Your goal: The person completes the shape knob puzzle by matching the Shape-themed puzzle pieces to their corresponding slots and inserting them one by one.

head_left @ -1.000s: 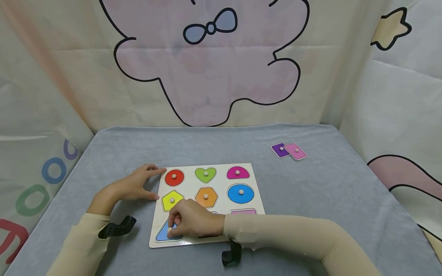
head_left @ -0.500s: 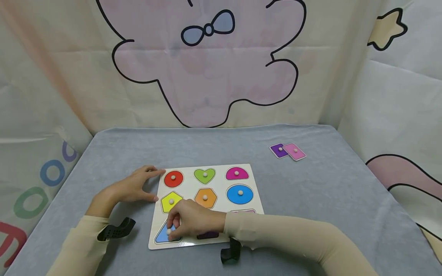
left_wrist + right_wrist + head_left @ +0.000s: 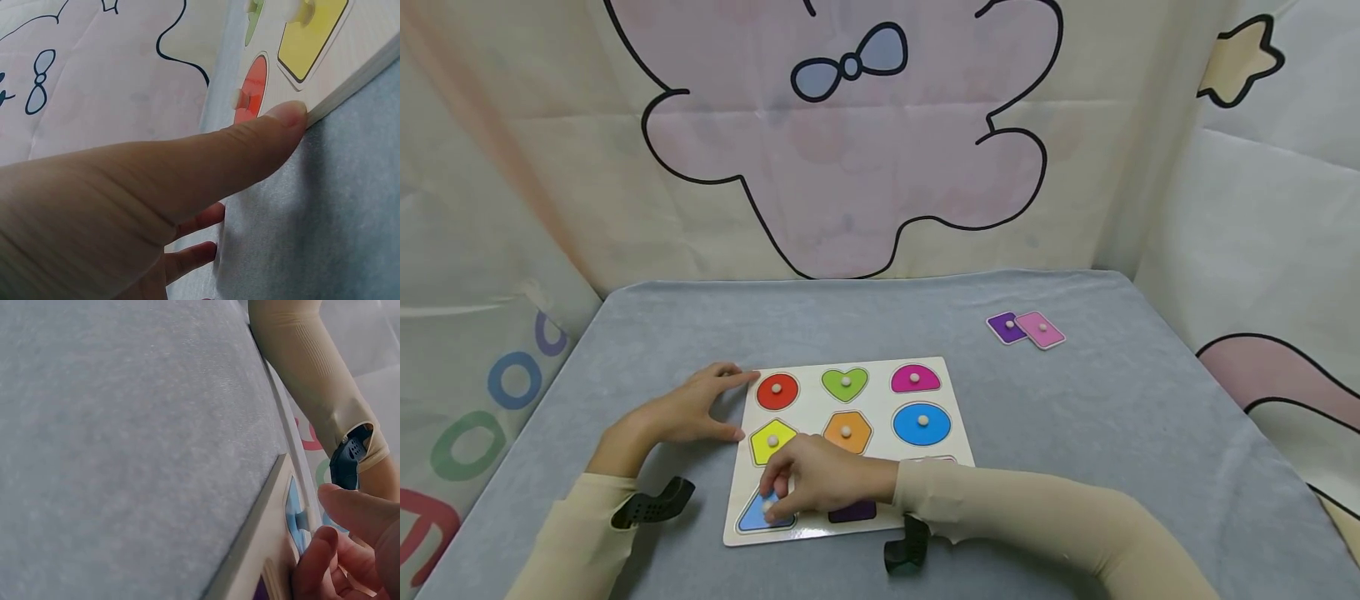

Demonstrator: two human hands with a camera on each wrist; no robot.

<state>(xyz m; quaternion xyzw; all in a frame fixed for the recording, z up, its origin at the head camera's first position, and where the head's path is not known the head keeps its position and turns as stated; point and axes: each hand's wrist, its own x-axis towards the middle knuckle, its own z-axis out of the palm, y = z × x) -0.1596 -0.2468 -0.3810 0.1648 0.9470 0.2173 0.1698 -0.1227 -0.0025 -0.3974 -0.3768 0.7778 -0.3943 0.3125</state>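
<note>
A white knob puzzle board (image 3: 880, 379) lies on the table. My left hand (image 3: 688, 408) rests at its left side, thumb on the edge and another fingertip at the far corner; the thumb (image 3: 275, 134) shows close up in the left wrist view. At the near left corner, my right hand (image 3: 823, 479) is over the blue triangle piece (image 3: 752, 515), which lies in its slot. In the right wrist view, thumb (image 3: 340, 499) and forefinger stand apart around its pale knob (image 3: 304, 519). My right hand and sleeve partly hide a dark purple area (image 3: 852, 512) and a slot outline.
A purple piece (image 3: 1002, 327) and a pink piece (image 3: 1040, 331) lie overlapping at the back right of the grey-covered table (image 3: 1075, 417). On the board sit red (image 3: 777, 404), green heart (image 3: 844, 396), magenta, yellow, orange and blue oval pieces. Cloth screens surround the table.
The view has shifted slightly. My right hand stays by the blue triangle's knob, and a little more of the dark purple area shows beneath it. My left hand keeps its place.
</note>
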